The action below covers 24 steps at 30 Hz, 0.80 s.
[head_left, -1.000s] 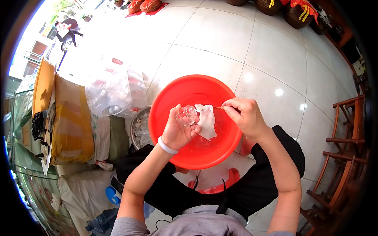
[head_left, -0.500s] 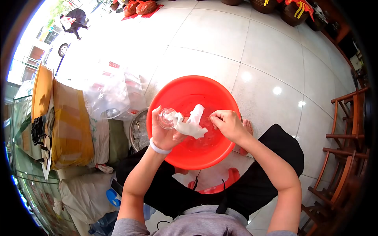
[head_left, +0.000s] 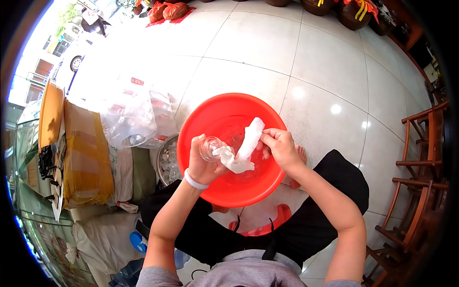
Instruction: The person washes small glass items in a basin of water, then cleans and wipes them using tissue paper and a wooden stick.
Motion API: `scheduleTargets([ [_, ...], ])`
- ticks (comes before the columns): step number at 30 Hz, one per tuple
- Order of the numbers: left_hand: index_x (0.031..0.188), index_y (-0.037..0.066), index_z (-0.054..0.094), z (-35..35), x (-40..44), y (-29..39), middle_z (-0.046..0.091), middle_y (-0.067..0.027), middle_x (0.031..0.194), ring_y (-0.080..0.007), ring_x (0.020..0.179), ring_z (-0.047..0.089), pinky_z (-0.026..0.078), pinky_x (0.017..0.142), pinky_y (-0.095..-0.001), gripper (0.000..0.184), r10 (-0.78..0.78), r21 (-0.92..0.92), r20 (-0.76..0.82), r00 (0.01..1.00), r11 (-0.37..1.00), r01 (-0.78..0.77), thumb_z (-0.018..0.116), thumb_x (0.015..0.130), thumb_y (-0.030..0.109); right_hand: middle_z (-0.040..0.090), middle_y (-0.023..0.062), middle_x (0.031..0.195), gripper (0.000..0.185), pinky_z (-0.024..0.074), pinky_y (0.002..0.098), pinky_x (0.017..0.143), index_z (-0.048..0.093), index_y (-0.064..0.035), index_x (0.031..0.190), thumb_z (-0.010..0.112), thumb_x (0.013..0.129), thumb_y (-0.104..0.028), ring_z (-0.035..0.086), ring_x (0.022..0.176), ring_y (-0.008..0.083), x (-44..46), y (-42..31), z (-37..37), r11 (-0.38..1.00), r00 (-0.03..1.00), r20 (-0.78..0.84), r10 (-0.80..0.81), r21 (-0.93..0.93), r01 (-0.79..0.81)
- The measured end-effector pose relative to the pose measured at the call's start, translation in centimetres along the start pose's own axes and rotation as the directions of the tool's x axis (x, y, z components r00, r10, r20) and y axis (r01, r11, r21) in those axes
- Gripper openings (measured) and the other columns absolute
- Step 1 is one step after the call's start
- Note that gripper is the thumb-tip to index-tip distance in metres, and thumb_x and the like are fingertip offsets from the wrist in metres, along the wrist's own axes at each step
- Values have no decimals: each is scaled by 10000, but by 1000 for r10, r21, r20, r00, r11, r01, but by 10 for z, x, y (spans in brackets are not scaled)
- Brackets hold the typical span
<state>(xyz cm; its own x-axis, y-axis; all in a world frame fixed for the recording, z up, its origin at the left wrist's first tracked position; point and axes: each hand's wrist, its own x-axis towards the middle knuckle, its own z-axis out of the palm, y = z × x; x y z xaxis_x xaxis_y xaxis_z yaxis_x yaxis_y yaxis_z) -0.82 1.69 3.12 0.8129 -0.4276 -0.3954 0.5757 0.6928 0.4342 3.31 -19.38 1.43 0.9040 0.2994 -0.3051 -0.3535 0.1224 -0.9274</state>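
Observation:
A small clear glass vessel (head_left: 209,148) is held in my left hand (head_left: 203,164), above the left side of a red basin (head_left: 244,197). A wet white cloth (head_left: 250,139) hangs out from the vessel's mouth and bends upward to the right. My right hand (head_left: 278,147) pinches near the cloth's right edge, over the basin's right side. The thin stick is hard to make out at the fingers. Water and some clear items lie in the basin, partly hidden by the cloth.
A metal bowl (head_left: 162,174) of clear glass pieces stands left of the basin. Further left are plastic bags (head_left: 129,117) and a taped cardboard box (head_left: 86,155). Wooden chairs (head_left: 416,162) stand at the right, and dark jars (head_left: 354,16) at the back. A red stool (head_left: 282,217) is below me.
My left hand has shifted left and turned the vessel, with the cloth now at its mouth. My right hand moved left and down, then slightly right toward the cloth, whose free part has risen.

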Motion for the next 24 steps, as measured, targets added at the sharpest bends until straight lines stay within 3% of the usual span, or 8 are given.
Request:
scheduleTargets([
  [3, 847, 11, 587, -10, 2, 2, 480, -63, 674, -128, 482, 413, 358, 452, -213, 714, 17, -27, 133, 991, 1000, -14, 368, 766, 686, 614, 81, 675, 189, 415, 222, 459, 599, 29, 836, 484, 870, -117, 509, 449, 104, -1, -2, -4, 994, 994, 21, 107, 17, -108],
  [7, 853, 19, 586, -13, 4, 4, 474, -40, 663, -119, 481, 412, 361, 452, -213, 712, -3, -21, 216, 976, 1000, 8, 385, 763, 695, 622, 94, 684, 183, 420, 222, 456, 598, 32, 831, 483, 864, -107, 515, 438, 110, -2, -4, -5, 991, 991, 26, 133, 19, -133],
  [9, 840, 31, 587, -12, 4, 4, 468, -35, 651, -112, 478, 405, 354, 469, -216, 690, -13, -7, 261, 965, 1000, 15, 382, 770, 686, 613, 89, 666, 169, 415, 219, 442, 595, 37, 829, 495, 854, -97, 513, 434, 105, -1, -2, -8, 985, 987, 20, 159, -76, -158],
  [18, 819, 39, 592, -8, 4, 10, 426, -26, 604, -113, 481, 389, 337, 489, -221, 671, 92, -84, 207, 974, 994, -76, 380, 769, 673, 579, 58, 612, 163, 413, 213, 426, 589, 53, 855, 524, 841, -96, 478, 422, 79, -1, -2, -12, 951, 958, 139, 251, -219, -217],
  [24, 807, 37, 587, -8, 4, 12, 424, -36, 612, -122, 483, 393, 322, 451, -224, 667, 97, -59, 209, 973, 995, -86, 375, 769, 669, 577, 49, 611, 169, 412, 215, 429, 592, 51, 866, 525, 851, -104, 464, 418, 74, -5, -2, -4, 977, 965, 179, 190, -131, -168],
])
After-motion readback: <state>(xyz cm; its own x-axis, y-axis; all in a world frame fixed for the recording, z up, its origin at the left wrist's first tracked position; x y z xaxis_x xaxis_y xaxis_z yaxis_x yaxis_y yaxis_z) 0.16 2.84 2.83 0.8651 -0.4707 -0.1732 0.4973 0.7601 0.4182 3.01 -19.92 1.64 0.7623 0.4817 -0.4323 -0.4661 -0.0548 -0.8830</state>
